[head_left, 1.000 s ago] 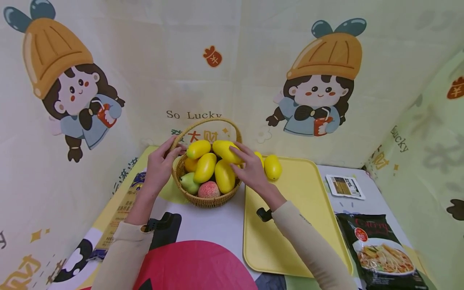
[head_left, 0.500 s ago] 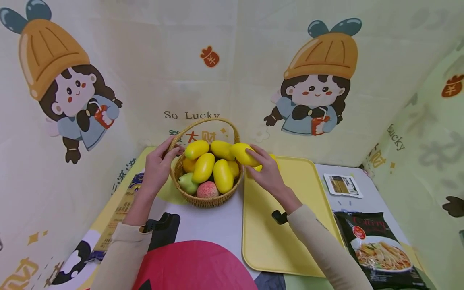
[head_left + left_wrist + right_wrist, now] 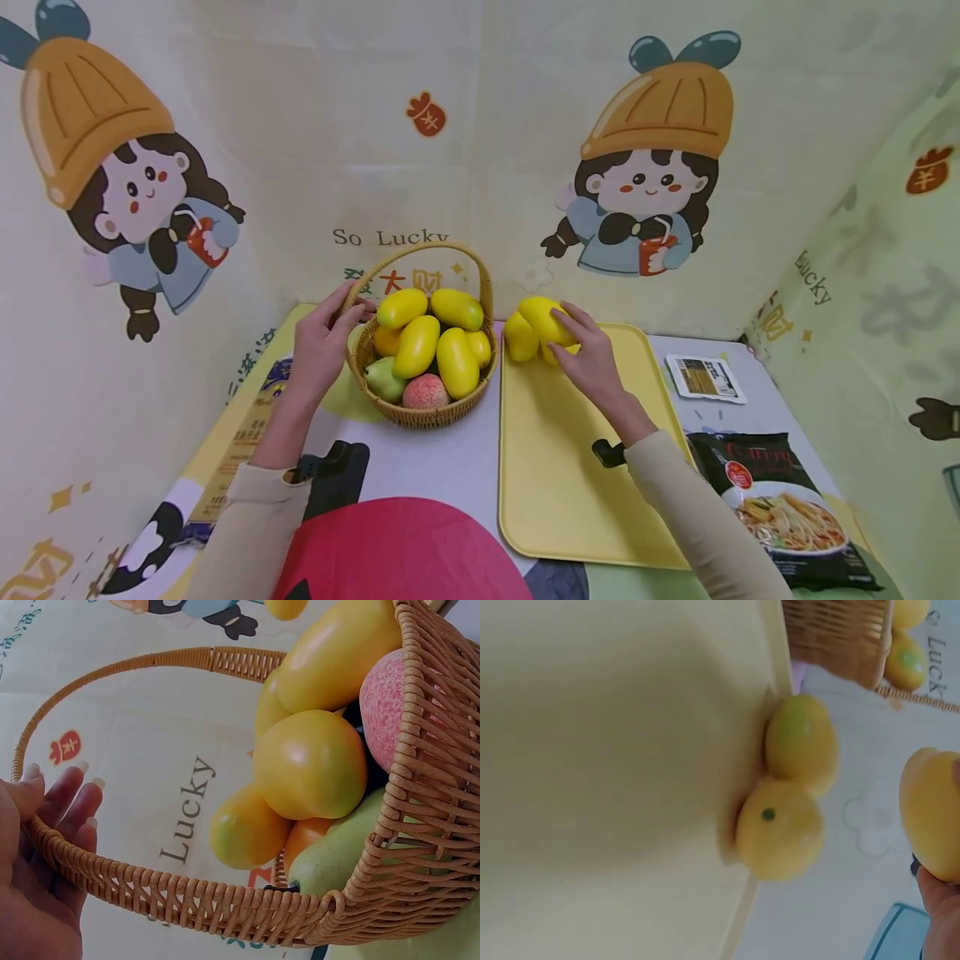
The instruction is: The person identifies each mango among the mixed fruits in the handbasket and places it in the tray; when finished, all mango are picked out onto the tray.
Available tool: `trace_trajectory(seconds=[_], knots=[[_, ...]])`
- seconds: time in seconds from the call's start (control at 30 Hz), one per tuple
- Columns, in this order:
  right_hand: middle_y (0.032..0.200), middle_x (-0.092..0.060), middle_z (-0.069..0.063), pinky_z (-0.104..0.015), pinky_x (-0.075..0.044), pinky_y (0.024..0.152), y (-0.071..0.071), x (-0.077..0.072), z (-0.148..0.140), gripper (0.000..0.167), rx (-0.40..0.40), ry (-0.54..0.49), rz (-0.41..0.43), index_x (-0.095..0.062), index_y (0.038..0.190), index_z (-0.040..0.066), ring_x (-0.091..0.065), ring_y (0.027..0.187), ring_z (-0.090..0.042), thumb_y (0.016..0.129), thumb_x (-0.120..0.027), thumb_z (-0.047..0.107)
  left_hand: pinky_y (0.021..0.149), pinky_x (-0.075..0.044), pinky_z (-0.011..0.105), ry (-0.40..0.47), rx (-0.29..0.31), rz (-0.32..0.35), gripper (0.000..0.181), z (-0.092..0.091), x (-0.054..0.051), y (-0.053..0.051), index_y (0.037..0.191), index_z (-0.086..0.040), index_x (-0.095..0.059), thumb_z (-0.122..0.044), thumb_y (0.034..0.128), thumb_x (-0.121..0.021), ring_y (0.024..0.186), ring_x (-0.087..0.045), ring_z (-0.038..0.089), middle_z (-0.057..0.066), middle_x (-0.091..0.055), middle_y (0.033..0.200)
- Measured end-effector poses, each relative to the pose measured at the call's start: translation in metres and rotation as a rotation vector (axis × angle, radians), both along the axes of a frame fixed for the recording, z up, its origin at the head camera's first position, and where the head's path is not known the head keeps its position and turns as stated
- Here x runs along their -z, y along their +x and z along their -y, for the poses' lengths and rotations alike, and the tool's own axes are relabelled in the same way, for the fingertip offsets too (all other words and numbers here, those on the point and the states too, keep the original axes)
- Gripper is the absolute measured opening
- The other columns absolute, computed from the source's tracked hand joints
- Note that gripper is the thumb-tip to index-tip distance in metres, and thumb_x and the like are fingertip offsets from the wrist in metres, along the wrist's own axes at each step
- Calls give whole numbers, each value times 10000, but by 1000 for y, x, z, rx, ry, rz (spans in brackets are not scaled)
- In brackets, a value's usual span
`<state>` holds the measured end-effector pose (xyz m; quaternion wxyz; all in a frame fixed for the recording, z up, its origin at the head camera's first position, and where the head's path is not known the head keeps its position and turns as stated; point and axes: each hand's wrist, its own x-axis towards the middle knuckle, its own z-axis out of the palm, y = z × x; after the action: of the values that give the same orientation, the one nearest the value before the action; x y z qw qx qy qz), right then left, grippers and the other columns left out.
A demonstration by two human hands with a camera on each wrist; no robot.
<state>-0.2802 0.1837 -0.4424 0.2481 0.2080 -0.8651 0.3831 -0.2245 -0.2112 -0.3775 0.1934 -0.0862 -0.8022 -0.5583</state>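
My left hand [image 3: 318, 346] holds the handle [image 3: 142, 889] of a wicker basket [image 3: 423, 417], thumb and fingers around it in the left wrist view. Several yellow mangoes [image 3: 417, 346], a green pear [image 3: 384, 379], a pink peach [image 3: 426, 392] and an orange fruit [image 3: 386, 340] fill the basket. Over the far left corner of a yellow tray [image 3: 577, 500], my right hand [image 3: 596, 362] grips a mango [image 3: 542, 318]. The right wrist view shows that mango raised, apart from two mangoes [image 3: 802, 742] lying side by side at the tray's edge.
Right of the tray lie a small white packet [image 3: 705, 379] and a black noodle bag [image 3: 787, 508]. A long yellow-and-blue package [image 3: 240, 458] lies behind the left forearm. Printed cloth [image 3: 495, 167] hangs close behind the basket and tray.
My right hand has lifted a mango from the basket's right side and carried it right, over the tray's far corner. The left hand keeps its hold on the handle.
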Motion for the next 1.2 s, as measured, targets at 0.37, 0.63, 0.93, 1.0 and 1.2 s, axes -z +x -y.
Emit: trace_trajectory(seconds=[0.37,0.63,0.93,1.0,1.2], knots=[[1461,-510,-173,-517,-500,1027,-7,17,-38,525,166,-14,77,-609,1350,30,-510,1323,-378,847,-760,35,994,-515,197,-4,2,-2,474,-1,-1,1,1512,-200,-430,-263,1047,-493,1047,-649,79,134,-676,1226],[1476,-483,-210,-547,-408,1120,-10,27,-51,527,249,-24,180,-590,1366,18,-457,1357,-417,863,-743,48,989,-524,215,-2,-3,-14,468,0,-2,1,1509,-219,-430,-258,1047,-493,1059,-665,173,143,-686,1208],[1416,-499,-295,-585,-373,1122,-14,39,-61,496,284,29,256,-599,1326,-36,-459,1319,-471,848,-710,38,986,-502,154,-16,-9,-1,478,0,-1,-1,1512,-225,-426,-284,1043,-500,1029,-666,83,120,-685,1210],[1415,-493,-301,-588,-364,1127,-15,43,-62,499,295,44,275,-593,1328,-40,-456,1314,-480,849,-706,36,985,-488,129,-28,-12,6,483,0,0,-1,1517,-229,-417,-290,1044,-497,1018,-664,45,113,-684,1214],[1477,-406,-298,-592,-348,1137,-19,55,-62,528,268,61,323,-546,1367,-40,-414,1347,-486,859,-674,25,988,-477,117,-28,-22,16,487,0,1,0,1525,-228,-401,-274,1048,-490,1065,-682,187,111,-684,1212]])
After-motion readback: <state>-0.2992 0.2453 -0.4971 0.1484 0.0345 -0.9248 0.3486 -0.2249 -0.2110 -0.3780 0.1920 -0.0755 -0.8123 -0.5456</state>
